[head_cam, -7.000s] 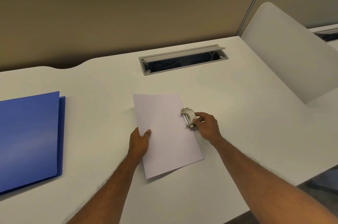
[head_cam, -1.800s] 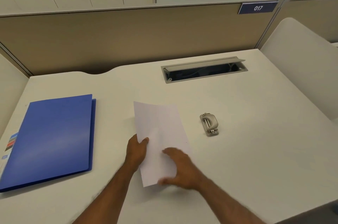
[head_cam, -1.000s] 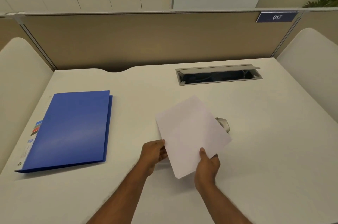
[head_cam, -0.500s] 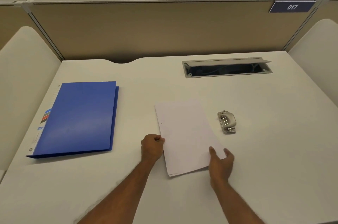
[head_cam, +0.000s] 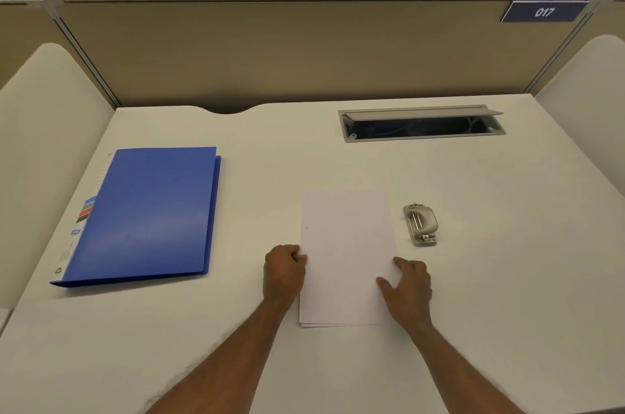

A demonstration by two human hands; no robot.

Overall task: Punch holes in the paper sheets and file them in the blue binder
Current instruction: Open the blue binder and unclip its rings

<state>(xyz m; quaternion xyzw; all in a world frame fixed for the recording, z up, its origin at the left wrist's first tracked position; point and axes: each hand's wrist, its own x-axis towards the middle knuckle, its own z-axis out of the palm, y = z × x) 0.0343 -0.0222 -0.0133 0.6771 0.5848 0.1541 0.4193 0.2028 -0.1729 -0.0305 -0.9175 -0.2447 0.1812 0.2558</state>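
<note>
A thin stack of white paper sheets (head_cam: 348, 254) lies flat on the desk in front of me, its long side pointing away. My left hand (head_cam: 284, 273) is curled at the stack's left edge and pinches it. My right hand (head_cam: 407, 288) rests with fingers spread on the stack's lower right edge. A small grey metal hole punch (head_cam: 420, 225) sits just right of the sheets, untouched. The blue binder (head_cam: 145, 214) lies closed at the left of the desk, apart from both hands.
The white desk (head_cam: 507, 244) has an open grey cable tray (head_cam: 421, 124) at the back right. A tan partition (head_cam: 287, 51) runs behind it, and white side screens stand left and right. Coloured labels stick out along the binder's left side.
A second ago both hands held the sheets up off the desk and turned. The sheets now lie flat and straight, and my right hand has shifted up onto their right edge.
</note>
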